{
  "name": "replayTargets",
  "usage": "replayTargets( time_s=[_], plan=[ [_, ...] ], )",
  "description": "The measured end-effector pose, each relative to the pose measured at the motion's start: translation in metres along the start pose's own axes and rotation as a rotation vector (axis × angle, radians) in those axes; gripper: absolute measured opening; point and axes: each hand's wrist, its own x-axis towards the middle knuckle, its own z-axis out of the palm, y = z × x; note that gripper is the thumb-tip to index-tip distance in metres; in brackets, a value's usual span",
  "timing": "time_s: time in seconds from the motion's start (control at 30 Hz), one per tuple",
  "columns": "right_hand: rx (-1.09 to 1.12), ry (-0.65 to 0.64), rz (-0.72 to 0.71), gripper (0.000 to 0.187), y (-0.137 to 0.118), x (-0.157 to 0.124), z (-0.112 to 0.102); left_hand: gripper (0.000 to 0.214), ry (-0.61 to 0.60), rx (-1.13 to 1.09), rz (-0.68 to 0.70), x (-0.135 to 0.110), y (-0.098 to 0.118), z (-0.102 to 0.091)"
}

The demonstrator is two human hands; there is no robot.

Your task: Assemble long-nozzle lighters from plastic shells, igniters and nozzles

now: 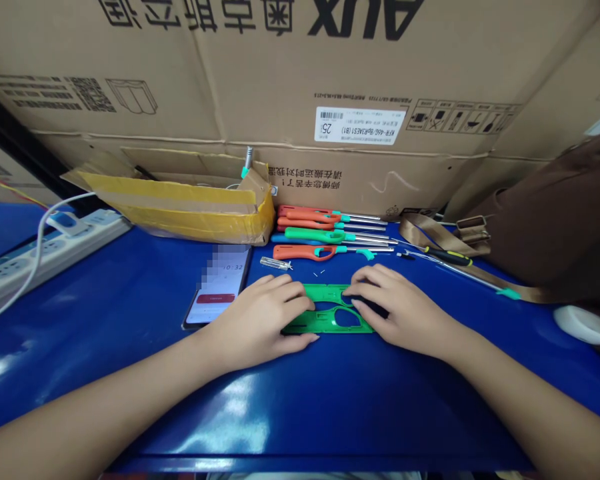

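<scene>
Two green plastic shell halves of a stick lighter lie side by side on the blue table, the upper half (pixel 325 292) just behind the lower half (pixel 323 323). My left hand (pixel 270 313) is closed over their left ends, fingers bent and thumb by the near edge. At the right ends, my right hand (pixel 400 307) has its fingertips by the trigger openings, covering part of both halves. Beyond them, several assembled stick lighters lie in a stack, among them an orange lighter (pixel 300 252) and a green lighter (pixel 307 234).
A phone (pixel 220 287) lies left of my left hand. Behind it stands a yellow-taped cardboard box (pixel 180 210), with a power strip (pixel 45 250) at far left. To the right are a screwdriver (pixel 447 256), a loose metal rod (pixel 467 275), a strap (pixel 425 230) and a white mouse (pixel 585 325).
</scene>
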Motion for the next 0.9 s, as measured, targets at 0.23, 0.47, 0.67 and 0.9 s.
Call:
replayTargets(
  time_s=[0.23, 0.47, 0.67, 0.9],
  plan=[
    [-0.099, 0.094, 0.308, 0.048, 0.029, -0.002, 0.012, 0.043, 0.089, 0.092, -0.129, 0.002, -0.003, -0.003],
    [-0.122, 0.049, 0.364, 0.054, 0.033, -0.003, 0.014, 0.043, 0.067, 0.323, -0.346, 0.002, -0.014, -0.006],
    [-0.129, 0.122, 0.327, 0.032, 0.031, -0.002, 0.005, 0.036, -0.024, 0.375, -0.391, 0.004, -0.022, -0.014],
    [-0.109, 0.154, 0.280, 0.021, 0.033, -0.003, 0.006, 0.026, -0.060, 0.361, -0.407, 0.005, -0.029, -0.011]
  ],
)
